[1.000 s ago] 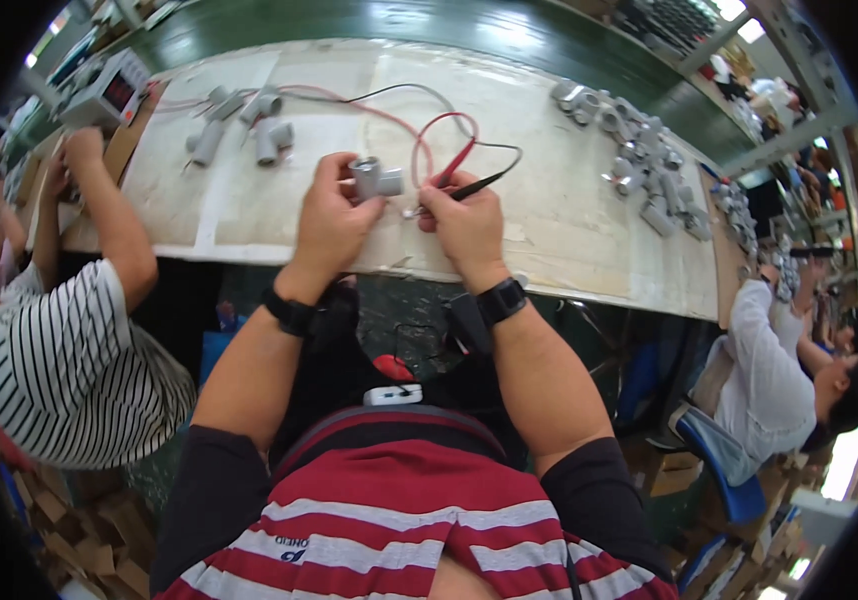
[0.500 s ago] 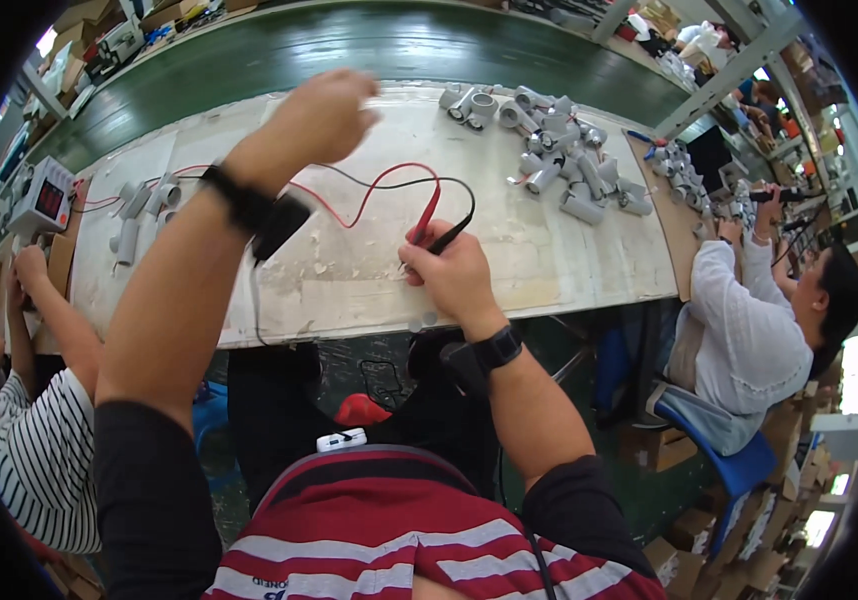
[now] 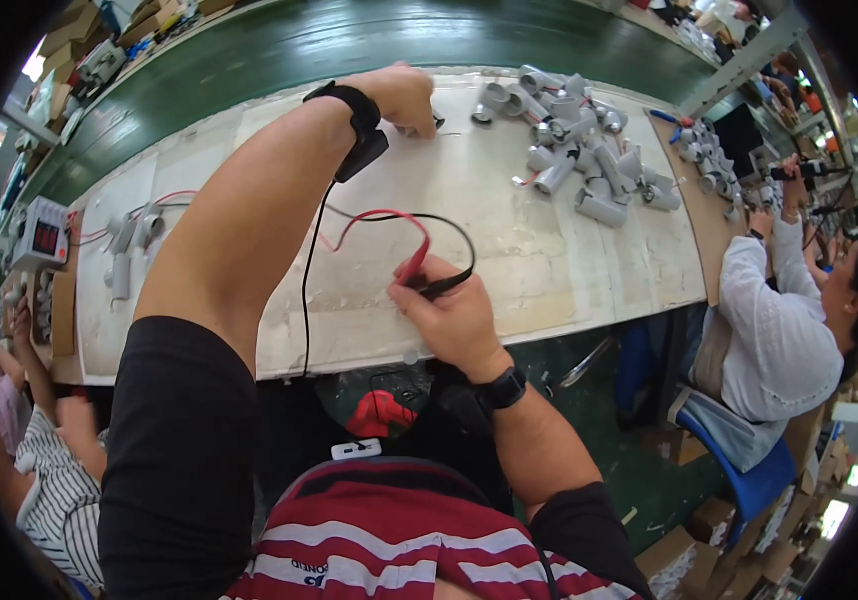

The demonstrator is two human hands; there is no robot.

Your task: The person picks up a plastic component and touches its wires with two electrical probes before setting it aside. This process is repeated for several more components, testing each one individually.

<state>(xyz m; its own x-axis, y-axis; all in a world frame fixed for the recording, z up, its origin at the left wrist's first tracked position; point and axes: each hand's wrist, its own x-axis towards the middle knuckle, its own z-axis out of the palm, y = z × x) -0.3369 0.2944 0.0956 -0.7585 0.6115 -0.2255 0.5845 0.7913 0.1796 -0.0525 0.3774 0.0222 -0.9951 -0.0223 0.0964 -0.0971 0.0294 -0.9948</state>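
My left hand (image 3: 404,98) reaches over the far middle of the table, just left of a pile of grey tube parts (image 3: 599,165). Its fingers are curled round what looks like one grey tube part, of which only a small dark-rimmed end (image 3: 438,122) shows. Close to the near table edge, my right hand (image 3: 446,308) pinches a red test probe (image 3: 414,262) and a black test probe (image 3: 446,284) together. Their tips are hidden by the fingers. Red and black leads curve away from the probes and pass behind my left forearm.
A white meter box (image 3: 42,232) with a red display stands at far left. Several grey tube parts (image 3: 121,250) lie on the table's left side. More parts and pliers (image 3: 671,118) are at right. A person in white (image 3: 779,300) sits right; people work at left.
My left hand has moved right and away from me toward the pile, whose left end now shows fewer tube parts. My right hand keeps the two probes. The view has shifted slightly.
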